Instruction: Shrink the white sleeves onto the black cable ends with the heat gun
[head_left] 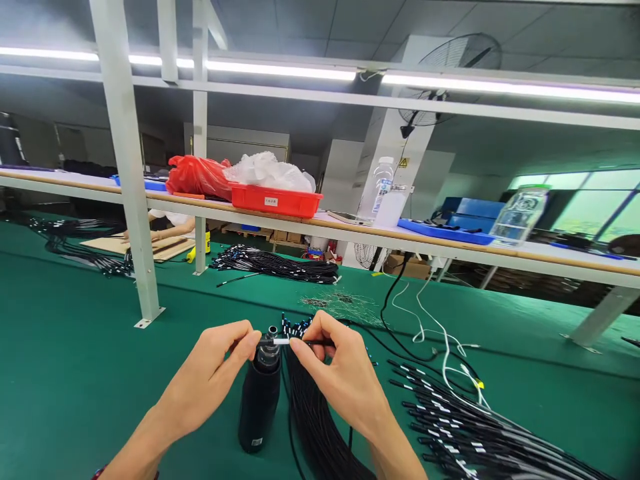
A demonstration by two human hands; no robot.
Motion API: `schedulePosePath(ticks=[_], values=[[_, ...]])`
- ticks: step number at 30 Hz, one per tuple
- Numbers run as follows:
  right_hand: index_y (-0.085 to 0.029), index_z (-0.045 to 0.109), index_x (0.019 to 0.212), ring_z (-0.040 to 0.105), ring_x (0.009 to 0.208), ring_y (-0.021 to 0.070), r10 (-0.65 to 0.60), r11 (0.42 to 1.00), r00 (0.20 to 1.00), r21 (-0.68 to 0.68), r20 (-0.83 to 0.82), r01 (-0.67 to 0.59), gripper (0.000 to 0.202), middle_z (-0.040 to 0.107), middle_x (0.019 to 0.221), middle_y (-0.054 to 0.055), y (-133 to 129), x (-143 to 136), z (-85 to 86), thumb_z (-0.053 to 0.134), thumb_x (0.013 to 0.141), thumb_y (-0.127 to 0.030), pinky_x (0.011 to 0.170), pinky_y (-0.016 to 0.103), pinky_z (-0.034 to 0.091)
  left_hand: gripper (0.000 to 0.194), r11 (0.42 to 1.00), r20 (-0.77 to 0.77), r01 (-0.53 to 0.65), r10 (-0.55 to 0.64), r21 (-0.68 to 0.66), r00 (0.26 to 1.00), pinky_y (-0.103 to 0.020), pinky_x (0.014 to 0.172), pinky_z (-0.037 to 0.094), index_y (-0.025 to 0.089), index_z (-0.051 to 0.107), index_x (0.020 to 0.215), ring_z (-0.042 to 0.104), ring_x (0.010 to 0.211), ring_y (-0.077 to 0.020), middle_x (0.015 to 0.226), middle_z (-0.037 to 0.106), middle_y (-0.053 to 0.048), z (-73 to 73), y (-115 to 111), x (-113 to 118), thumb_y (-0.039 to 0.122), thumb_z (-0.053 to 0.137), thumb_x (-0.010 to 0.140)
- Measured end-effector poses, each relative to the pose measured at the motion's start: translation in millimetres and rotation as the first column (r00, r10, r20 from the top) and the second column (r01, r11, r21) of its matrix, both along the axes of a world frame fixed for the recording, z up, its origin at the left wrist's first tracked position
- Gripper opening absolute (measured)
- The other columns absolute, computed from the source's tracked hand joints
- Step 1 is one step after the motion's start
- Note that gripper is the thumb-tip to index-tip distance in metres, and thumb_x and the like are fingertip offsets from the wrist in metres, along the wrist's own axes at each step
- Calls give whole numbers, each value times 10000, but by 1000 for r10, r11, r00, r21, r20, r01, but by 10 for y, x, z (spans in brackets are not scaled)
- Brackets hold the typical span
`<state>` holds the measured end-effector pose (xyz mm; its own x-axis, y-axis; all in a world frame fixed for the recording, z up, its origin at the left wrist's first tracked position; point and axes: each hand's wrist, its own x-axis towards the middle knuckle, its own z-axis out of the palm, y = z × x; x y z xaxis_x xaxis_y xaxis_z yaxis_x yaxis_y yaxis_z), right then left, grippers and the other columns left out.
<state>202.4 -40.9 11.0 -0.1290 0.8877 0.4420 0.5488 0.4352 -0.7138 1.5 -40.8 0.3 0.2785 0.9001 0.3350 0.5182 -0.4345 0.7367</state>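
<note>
My left hand [213, 373] pinches the black end of a cable between thumb and fingers. My right hand [340, 373] grips the same cable further along. Between the two hands a white sleeve [281, 341] shows on the cable. Just behind it, close to the cable, is the metal nozzle [273, 331] of a black heat gun [259, 407] that stands upright on the green table. Whether the cable touches the nozzle I cannot tell. Under my right hand lies a thick bundle of black cables [320, 413], with blue and white marks at its ends.
More black cables with white sleeves [450, 427] spread at the right. Another bundle [275, 265] lies at the back. Thin wire pieces [345, 303] and white cords [443, 327] lie beyond my hands. A shelf [350, 228] above holds a red tray [277, 202]. Another person's arm [173, 230] shows far left.
</note>
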Motion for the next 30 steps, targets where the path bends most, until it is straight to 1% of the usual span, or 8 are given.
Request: schedulePosePath(ticks=[3, 10, 16, 21, 28, 30], values=[[-205, 438, 675, 335, 531, 99, -29, 999, 999, 44, -17, 30, 245, 375, 568, -69, 113, -23, -15, 592, 824, -323, 495, 221, 267, 460, 1000, 79, -19, 20, -9, 997, -258, 570, 286, 204, 410, 677, 331, 615, -130, 646, 385, 38, 6, 95, 35, 548, 308, 965], [-212, 444, 668, 351, 525, 104, -59, 997, 998, 50, -1, 59, 243, 385, 557, -70, 255, -53, -89, 600, 808, -335, 498, 229, 269, 417, 998, 50, -58, 59, -6, 997, -246, 567, 308, 199, 467, 693, 373, 634, -131, 658, 443, 31, -3, 220, 26, 520, 374, 942], [-213, 433, 659, 346, 514, 101, -65, 997, 998, 35, 5, 65, 255, 386, 539, -78, 310, -87, -128, 611, 798, -331, 497, 224, 272, 395, 998, 48, -63, 65, -28, 997, -240, 570, 304, 200, 479, 701, 371, 641, -128, 666, 432, 39, -30, 277, -6, 509, 405, 936], [-214, 439, 654, 359, 510, 105, -68, 997, 998, 40, 16, 67, 249, 402, 536, -74, 344, -98, -144, 603, 800, -332, 491, 227, 273, 387, 998, 59, -53, 54, -15, 997, -239, 554, 296, 199, 475, 699, 389, 639, -127, 662, 443, 38, -62, 312, -16, 501, 411, 934], [-212, 455, 656, 369, 509, 106, -57, 998, 998, 22, 22, 56, 240, 425, 539, -73, 365, -92, -147, 611, 800, -326, 493, 229, 293, 350, 998, 39, -57, 56, 13, 998, -243, 592, 337, 202, 511, 723, 459, 670, -142, 687, 523, 28, -78, 342, -23, 469, 422, 930], [-208, 499, 669, 413, 529, 111, -41, 999, 999, 10, 17, 41, 208, 477, 564, -60, 360, -70, -151, 608, 809, -316, 502, 229, 315, 313, 998, 41, -63, 62, 26, 997, -246, 619, 361, 204, 531, 744, 488, 692, -150, 712, 557, 21, -75, 342, -25, 448, 442, 920]])
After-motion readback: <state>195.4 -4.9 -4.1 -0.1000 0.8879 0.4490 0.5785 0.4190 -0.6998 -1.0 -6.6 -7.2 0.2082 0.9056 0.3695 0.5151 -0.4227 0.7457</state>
